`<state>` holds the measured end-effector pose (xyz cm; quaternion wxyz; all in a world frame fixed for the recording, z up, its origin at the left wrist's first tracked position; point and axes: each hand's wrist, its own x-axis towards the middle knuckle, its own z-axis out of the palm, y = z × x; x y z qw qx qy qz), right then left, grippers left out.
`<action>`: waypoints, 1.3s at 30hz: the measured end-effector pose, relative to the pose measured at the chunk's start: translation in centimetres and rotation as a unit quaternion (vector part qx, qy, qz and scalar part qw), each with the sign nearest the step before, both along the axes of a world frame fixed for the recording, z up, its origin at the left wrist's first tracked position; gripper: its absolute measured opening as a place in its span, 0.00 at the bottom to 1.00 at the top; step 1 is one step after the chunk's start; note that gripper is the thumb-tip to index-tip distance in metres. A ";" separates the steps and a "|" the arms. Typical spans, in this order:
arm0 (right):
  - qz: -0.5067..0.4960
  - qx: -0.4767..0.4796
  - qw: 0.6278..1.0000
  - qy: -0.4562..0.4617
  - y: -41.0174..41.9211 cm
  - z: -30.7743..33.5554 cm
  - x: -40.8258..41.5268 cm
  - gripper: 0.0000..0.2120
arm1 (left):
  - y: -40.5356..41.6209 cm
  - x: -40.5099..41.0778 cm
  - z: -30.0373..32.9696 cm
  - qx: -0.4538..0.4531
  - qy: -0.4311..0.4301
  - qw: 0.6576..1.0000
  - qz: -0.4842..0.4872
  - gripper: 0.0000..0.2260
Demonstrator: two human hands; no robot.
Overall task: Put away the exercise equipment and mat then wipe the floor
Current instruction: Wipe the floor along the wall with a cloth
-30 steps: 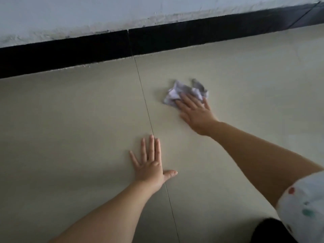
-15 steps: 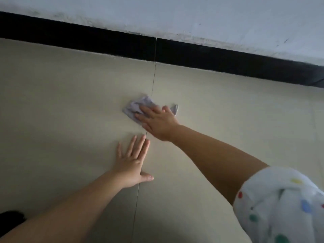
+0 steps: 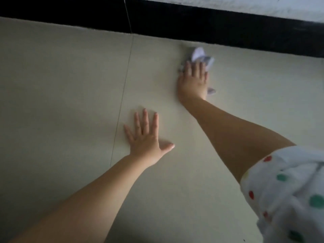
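Right hand (image 3: 192, 79) presses flat on the cloth (image 3: 201, 57), now right of the floor (image 3: 61, 85) seam, nearer the baseboard (image 3: 210, 23); left hand (image 3: 145, 137) stays spread flat.

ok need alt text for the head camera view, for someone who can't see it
A person's right hand presses a crumpled pale cloth flat against a beige tiled floor, close to a black skirting board. The left hand rests flat on the floor nearer the camera, fingers spread.

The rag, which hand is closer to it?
Right. The right hand presses flat on the rag near the black baseboard; the left hand rests on bare floor, apart.
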<state>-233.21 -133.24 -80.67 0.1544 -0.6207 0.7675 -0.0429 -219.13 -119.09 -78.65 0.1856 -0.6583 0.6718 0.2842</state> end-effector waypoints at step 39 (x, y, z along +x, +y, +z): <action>-0.347 0.022 0.938 0.002 6.5 0.7 -27.3 0.23 | 0.9 -8.1 -0.3 0.033 -0.007 0.999 -0.023 0.54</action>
